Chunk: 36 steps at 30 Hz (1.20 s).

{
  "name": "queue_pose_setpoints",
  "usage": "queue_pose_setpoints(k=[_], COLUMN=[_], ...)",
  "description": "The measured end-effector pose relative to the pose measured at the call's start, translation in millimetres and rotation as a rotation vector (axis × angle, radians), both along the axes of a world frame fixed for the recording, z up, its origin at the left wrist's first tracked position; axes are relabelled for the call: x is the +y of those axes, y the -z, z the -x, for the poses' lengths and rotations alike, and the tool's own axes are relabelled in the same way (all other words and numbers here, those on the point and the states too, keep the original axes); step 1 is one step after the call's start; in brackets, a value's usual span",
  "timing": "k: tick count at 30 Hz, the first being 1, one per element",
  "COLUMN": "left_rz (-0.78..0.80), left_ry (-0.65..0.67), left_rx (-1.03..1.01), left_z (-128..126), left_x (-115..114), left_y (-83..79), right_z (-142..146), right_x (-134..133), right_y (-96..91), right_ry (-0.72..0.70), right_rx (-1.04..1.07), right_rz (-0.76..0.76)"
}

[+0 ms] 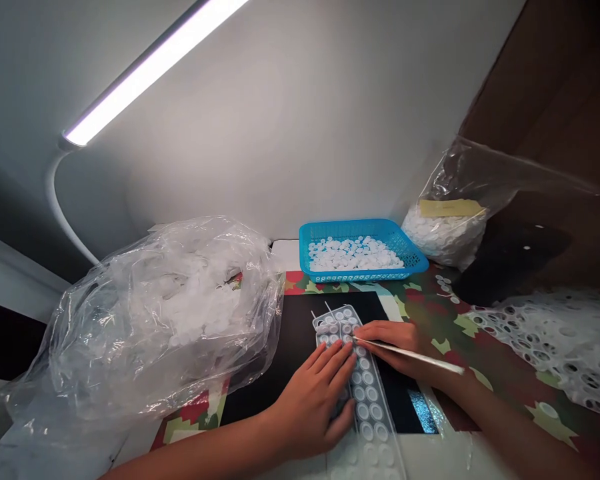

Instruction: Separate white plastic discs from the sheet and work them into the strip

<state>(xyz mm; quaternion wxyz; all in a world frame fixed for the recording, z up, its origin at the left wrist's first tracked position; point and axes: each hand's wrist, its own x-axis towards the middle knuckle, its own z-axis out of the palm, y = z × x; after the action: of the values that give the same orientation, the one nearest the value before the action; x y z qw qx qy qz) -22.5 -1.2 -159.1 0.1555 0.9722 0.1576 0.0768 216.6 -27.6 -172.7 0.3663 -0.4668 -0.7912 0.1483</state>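
A long translucent strip (364,393) with rows of round white pieces lies on a black mat (300,313). My left hand (317,393) rests across its left side, fingers stretched out and slightly spread. On the far right part of the strip, my right hand (393,340) pinches a thin white stick (415,354). One end of the stick is at the fingertips, over the strip; the other slants back over the wrist. The fingers partly cover the round pieces beneath, so I cannot tell whether the stick touches one. Two thin prongs stick up at the strip's far end.
A blue basket (365,275) of small white discs stands behind the mat. A big clear plastic bag (145,327) fills the left; another bag (445,233) of white pieces sits back right. Perforated white sheeting (570,347) lies right. A lamp (155,73) shines above.
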Motion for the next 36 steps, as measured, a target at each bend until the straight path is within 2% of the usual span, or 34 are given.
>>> queue_pose_setpoints(k=[8,16,22,30,36], left_rz=[0.014,0.009,-0.006,-0.008,-0.007], left_ry=[-0.005,-0.008,0.004,0.006,0.003], left_rx=[0.033,0.054,0.082,0.055,0.053], left_z=[-0.8,-1.8,-2.8,-1.9,-1.6], left_x=[-0.4,0.5,-0.7,1.5,2.0], left_y=[1.4,1.9,-1.2,3.4,5.2], right_z=[0.5,5.7,6.9,8.4,9.3], right_x=[2.1,2.0,1.8,4.5,1.2], right_y=[6.1,4.1,4.2,5.1,-2.7], right_ry=[-0.075,-0.058,-0.042,-0.035,-0.005], right_rx=[-0.102,-0.118,-0.089,-0.087,-0.035], right_rz=[-0.102,-0.168,-0.155,-0.133,0.014])
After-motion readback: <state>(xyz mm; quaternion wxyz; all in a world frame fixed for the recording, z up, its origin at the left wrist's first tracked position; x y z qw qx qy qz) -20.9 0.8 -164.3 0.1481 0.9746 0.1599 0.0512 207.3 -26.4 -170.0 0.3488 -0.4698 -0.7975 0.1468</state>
